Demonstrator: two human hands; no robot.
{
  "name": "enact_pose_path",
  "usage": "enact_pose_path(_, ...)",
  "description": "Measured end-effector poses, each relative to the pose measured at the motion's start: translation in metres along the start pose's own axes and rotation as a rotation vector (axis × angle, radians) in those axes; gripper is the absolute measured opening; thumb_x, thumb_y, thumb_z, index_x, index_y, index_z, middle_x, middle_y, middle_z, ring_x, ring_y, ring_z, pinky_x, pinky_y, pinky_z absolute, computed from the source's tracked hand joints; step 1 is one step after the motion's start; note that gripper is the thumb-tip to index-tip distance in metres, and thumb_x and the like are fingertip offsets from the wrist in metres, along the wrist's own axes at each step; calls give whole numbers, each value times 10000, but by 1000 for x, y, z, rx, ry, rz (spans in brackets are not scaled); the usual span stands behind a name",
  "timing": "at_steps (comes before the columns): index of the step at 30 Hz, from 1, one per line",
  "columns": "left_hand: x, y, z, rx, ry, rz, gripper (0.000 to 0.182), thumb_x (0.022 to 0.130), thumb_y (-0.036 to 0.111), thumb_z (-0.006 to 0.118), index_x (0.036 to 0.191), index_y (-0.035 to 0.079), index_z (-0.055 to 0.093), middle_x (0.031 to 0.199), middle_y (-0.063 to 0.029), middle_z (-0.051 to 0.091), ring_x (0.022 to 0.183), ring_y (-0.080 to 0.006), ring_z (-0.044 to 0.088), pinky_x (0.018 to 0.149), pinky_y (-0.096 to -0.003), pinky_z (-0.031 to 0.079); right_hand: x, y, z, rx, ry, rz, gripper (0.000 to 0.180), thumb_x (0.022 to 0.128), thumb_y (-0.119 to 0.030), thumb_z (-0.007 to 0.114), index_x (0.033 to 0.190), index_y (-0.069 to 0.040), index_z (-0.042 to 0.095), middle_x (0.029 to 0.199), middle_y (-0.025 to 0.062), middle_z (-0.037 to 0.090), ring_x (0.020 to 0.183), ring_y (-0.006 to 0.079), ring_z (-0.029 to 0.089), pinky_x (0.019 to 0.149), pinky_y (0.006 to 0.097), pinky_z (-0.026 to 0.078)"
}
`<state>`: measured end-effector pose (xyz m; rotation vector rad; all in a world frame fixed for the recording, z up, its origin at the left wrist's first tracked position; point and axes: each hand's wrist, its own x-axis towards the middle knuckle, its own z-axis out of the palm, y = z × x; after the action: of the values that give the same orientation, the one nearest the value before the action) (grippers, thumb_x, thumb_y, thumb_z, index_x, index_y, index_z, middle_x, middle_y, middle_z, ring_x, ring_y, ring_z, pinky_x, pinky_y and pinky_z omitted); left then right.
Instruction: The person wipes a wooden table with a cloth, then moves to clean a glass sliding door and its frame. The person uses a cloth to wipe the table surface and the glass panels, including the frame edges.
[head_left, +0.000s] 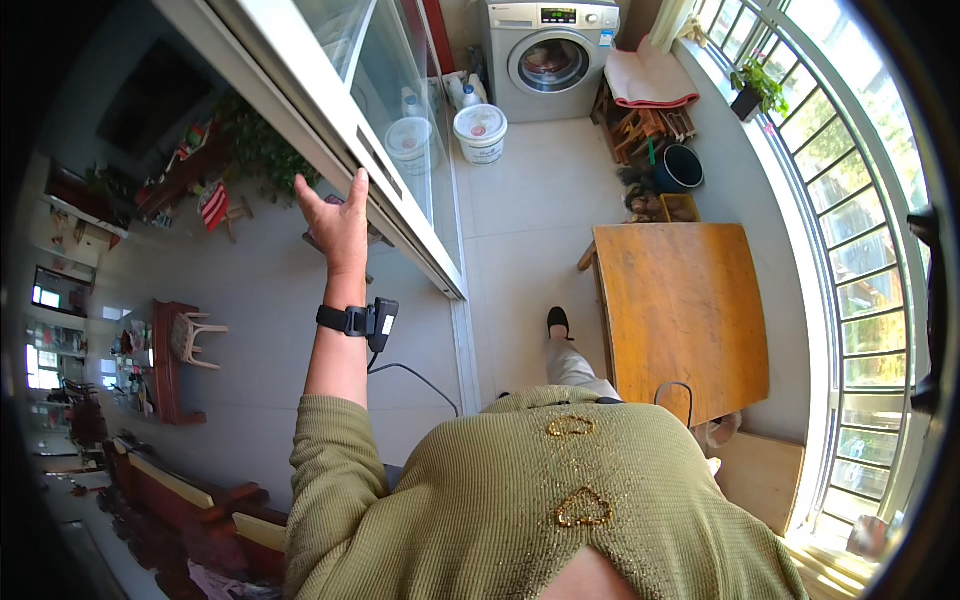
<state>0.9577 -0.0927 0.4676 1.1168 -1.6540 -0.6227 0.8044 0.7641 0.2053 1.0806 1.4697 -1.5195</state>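
Observation:
My left hand (339, 229) is stretched forward at the edge of a white-framed sliding glass door (341, 127). Its thumb and fingers are spread apart, and nothing shows between them. One fingertip overlaps the frame near a dark recessed handle slot (380, 163); whether it touches is hard to tell. A black strap with a small device (384, 326) sits on my left wrist, trailing a cable. Below the door's end runs the floor track (463, 352). My right hand is out of view, hidden past my body on the right.
Ahead stands a front-loading washing machine (553, 64), with a white lidded bucket (481, 135) before it. To my right is a wooden table (682, 322) below the barred windows (862, 262). A dark bucket (679, 168) lies beyond it. Left of the track, a room holds a stool (196, 337).

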Motion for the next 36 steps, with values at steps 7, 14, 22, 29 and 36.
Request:
enact_pose_path(7,8,-14,26,-158,-24,-27,900,873,176,773,1539,31,185,1471,-195,371,1322,-288,432,1117,-395,384,4,-81,105,67,-40,-47,323,963,-357,542,1168,-124,630,1093,126,689,951,343,667,912,548,525)
enact_pose_path(14,14,-24,35,-114,69,-128,731,900,102,732,1456,-28,276,1382,-186,448,1269,-263,484,1099,-387,405,101,-246,224,-462,-68,-643,257,876,-195,595,1085,-48,629,912,82,665,820,203,657,716,370,556)
enact_pose_path(22,4,-16,23,0,88,-356,650,920,106,710,1438,-32,344,1372,-173,483,1250,-252,510,1077,-371,419,195,-361,458,-1169,-215,-758,223,827,-127,621,1018,-27,674,815,67,677,684,182,657,594,344,531)
enact_pose_path(29,-15,-28,21,-79,150,-451,583,915,80,679,1409,-66,406,1333,-159,528,1212,-246,536,1079,-374,406,162,-375,674,-1817,-564,-1130,261,846,-227,647,1045,-73,719,962,148,732,941,306,704,814,394,553)
enact_pose_path(36,-77,-91,53,-142,107,-628,500,807,21,753,1263,-68,567,1216,-144,624,1077,-214,604,989,-343,474,82,-389,802,-2558,-900,-1040,454,808,-381,657,1121,-56,712,1173,185,686,1100,328,644,873,398,541)
